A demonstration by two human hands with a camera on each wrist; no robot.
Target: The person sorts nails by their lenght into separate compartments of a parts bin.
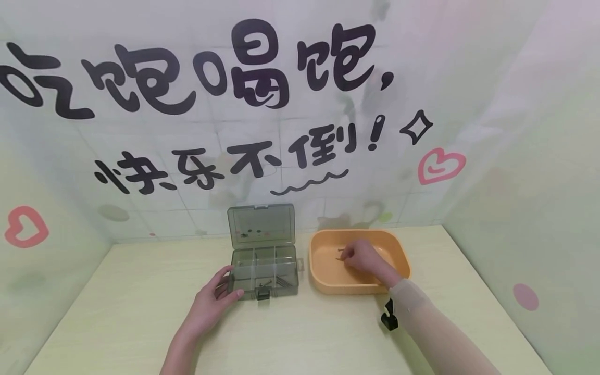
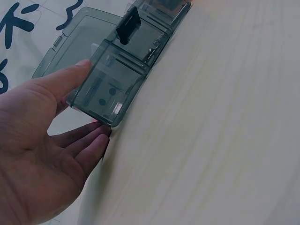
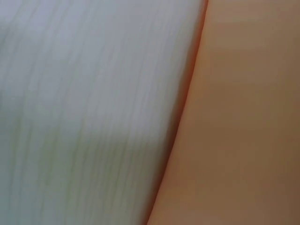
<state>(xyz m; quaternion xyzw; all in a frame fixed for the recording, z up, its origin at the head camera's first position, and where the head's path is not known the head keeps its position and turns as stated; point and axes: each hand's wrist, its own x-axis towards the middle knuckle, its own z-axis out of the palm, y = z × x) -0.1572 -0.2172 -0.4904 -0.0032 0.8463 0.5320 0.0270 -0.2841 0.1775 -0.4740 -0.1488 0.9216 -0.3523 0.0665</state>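
Note:
A translucent grey compartment box [image 1: 264,260] stands on the table with its lid [image 1: 262,226] raised against the wall. My left hand [image 1: 213,302] holds the box's left end, thumb on the front edge and fingers around the side; the left wrist view shows the thumb touching the rim. Several screws [image 1: 283,282] lie in the front compartments. To the right, my right hand [image 1: 363,256] reaches into an orange tray [image 1: 323,284], fingertips pinching a small, thin screw [image 1: 339,259]. Another screw [image 1: 341,250] lies beside them on the tray floor.
A black front latch [image 1: 263,294] hangs down from the box. A black clip-like piece [image 1: 389,316] hangs at the right wrist below the tray. The light wood table [image 1: 304,333] meets printed walls at the back and both sides.

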